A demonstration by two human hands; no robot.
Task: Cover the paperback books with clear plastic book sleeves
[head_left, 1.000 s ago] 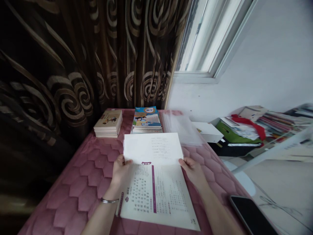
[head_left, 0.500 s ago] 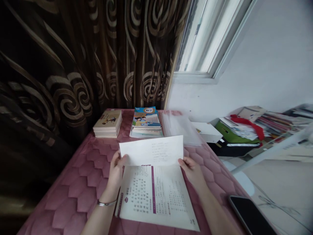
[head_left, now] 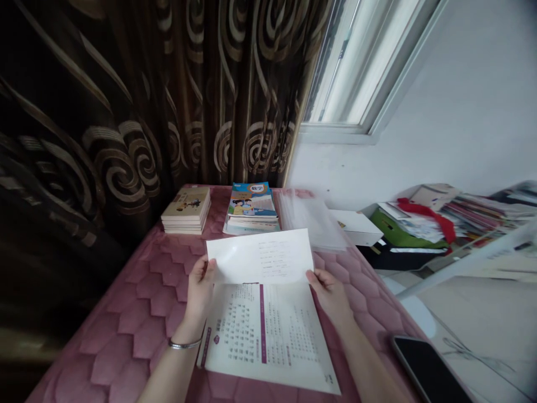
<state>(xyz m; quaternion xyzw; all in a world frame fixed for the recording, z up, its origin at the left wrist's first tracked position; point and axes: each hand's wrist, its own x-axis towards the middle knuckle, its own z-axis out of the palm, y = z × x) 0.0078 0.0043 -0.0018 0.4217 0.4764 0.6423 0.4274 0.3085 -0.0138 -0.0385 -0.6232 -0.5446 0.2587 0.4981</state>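
A white sheet of paper [head_left: 239, 260] with faint lines of writing is stretched between my two hands. My left hand [head_left: 201, 284] pinches its left edge, the thumb lying on top; a metal bracelet [head_left: 184, 345] circles that wrist. At the lower right corner, my right hand [head_left: 329, 288] grips the sheet between thumb and fingers. Below it lies a larger printed page [head_left: 277, 336] with purple bands and Chinese text, its top covered by the white sheet. Whether the two pieces are joined, I cannot tell.
On the pink quilted surface [head_left: 142, 313] stand a stack of beige books [head_left: 187, 204], textbooks with a blue cover [head_left: 254, 204] and clear plastic sheets [head_left: 310, 221]. A phone [head_left: 428, 366] lies at the lower right. Beyond are a white box [head_left: 361, 226] and piled papers [head_left: 419, 218].
The white sheet's upper edge has shifted slightly up and left at its right end. My left hand has risen a little along the edge; my right hand keeps its grip.
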